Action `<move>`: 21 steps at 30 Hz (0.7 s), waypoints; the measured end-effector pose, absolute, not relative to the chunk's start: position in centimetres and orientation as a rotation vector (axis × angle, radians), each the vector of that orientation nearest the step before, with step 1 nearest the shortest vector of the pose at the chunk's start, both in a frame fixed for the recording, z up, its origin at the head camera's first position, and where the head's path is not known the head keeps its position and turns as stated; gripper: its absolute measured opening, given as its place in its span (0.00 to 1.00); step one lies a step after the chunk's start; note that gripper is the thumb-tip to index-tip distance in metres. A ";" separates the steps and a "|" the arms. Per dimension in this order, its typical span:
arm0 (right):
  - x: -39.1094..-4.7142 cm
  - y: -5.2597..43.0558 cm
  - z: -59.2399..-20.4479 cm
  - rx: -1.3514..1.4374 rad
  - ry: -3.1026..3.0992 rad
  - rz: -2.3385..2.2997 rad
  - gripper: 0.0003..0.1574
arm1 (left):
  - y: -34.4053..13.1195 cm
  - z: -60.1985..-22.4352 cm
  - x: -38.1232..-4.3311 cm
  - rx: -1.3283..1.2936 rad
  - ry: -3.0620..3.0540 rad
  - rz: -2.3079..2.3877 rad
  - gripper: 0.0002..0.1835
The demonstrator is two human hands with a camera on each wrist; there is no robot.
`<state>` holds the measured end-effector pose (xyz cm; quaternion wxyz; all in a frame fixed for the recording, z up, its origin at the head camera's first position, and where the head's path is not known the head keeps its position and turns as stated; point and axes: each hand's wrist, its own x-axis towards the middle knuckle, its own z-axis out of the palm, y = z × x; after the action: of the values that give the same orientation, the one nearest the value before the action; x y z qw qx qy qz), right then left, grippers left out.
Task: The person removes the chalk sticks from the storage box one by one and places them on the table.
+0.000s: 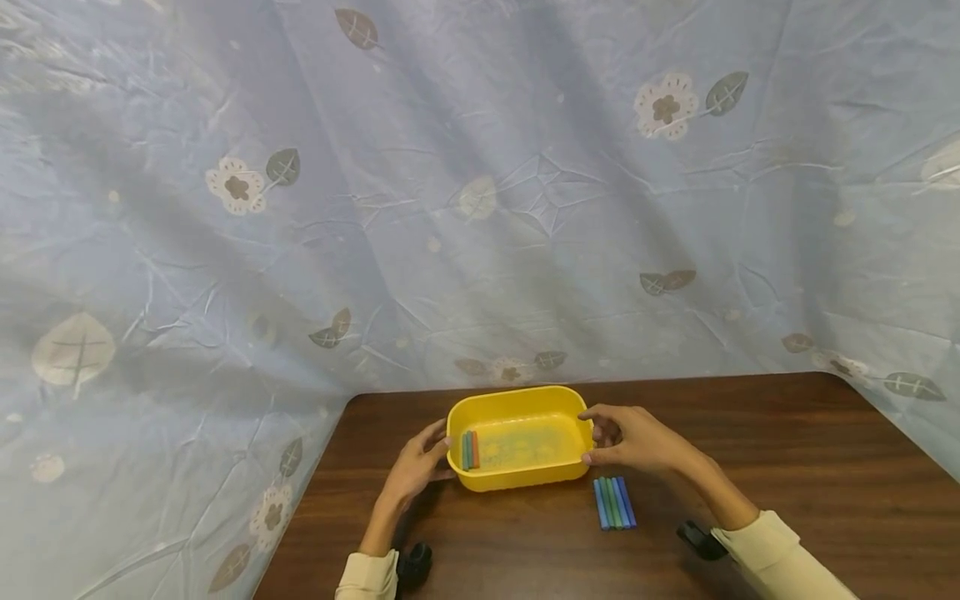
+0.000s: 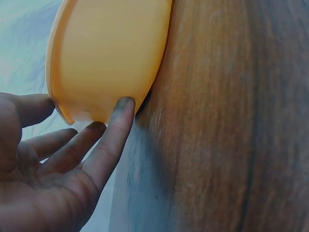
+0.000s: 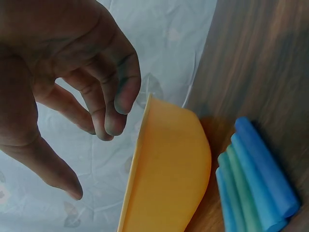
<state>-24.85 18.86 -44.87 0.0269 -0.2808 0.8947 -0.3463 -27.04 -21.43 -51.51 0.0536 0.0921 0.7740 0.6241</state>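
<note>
A yellow plastic tub [image 1: 513, 482] sits near the back of the wooden table. Inside, at its left end, lie green-blue chalk sticks [image 1: 467, 451] and an orange one [image 1: 475, 449]; pale dust smears its bottom. At the left end, my left hand [image 2: 63, 179] touches the tub's outer wall with nearly straight fingers, its thumb by the rim. My right hand [image 1: 626, 437] is by the right end, fingers loosely bent; the right wrist view shows them apart from the tub, holding nothing. In front of that hand, several blue and green chalk sticks [image 1: 614, 503] lie side by side.
Behind the brown table [image 1: 772, 467] hangs a pale blue cloth [image 1: 450, 250] with leaf and flower prints, close to the table's back edge. Dark devices are worn at the left wrist [image 1: 414, 565] and right wrist [image 1: 701, 540].
</note>
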 end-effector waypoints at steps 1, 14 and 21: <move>-25.0 18.6 -44.8 -0.865 2.770 -1.062 0.43 | -21.4 -51.5 -27.1 0.280 2.353 1.898 0.31; -26.8 14.8 -45.3 -0.859 2.718 -1.085 0.45 | -21.4 -51.4 -27.0 0.285 2.355 1.898 0.31; -27.6 12.9 -45.9 -0.828 2.694 -1.110 0.46 | -21.4 -51.4 -26.8 0.288 2.351 1.893 0.31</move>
<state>-27.56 12.91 -45.90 0.0562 -0.2728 0.8880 -0.3660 -26.77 -21.35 -51.45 0.0547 0.0949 0.7741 0.6235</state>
